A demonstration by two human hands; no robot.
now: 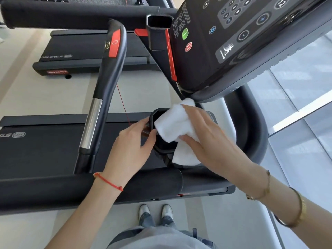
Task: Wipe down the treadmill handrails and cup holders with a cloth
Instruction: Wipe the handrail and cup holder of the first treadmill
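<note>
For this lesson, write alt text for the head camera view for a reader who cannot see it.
A person's right hand presses a white cloth into a black treadmill cup holder while the left hand grips its rim. A handrail rises at left, the console above.

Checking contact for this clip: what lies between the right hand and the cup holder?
In the head view, a folded white cloth lies between the right hand and the cup holder.
</note>
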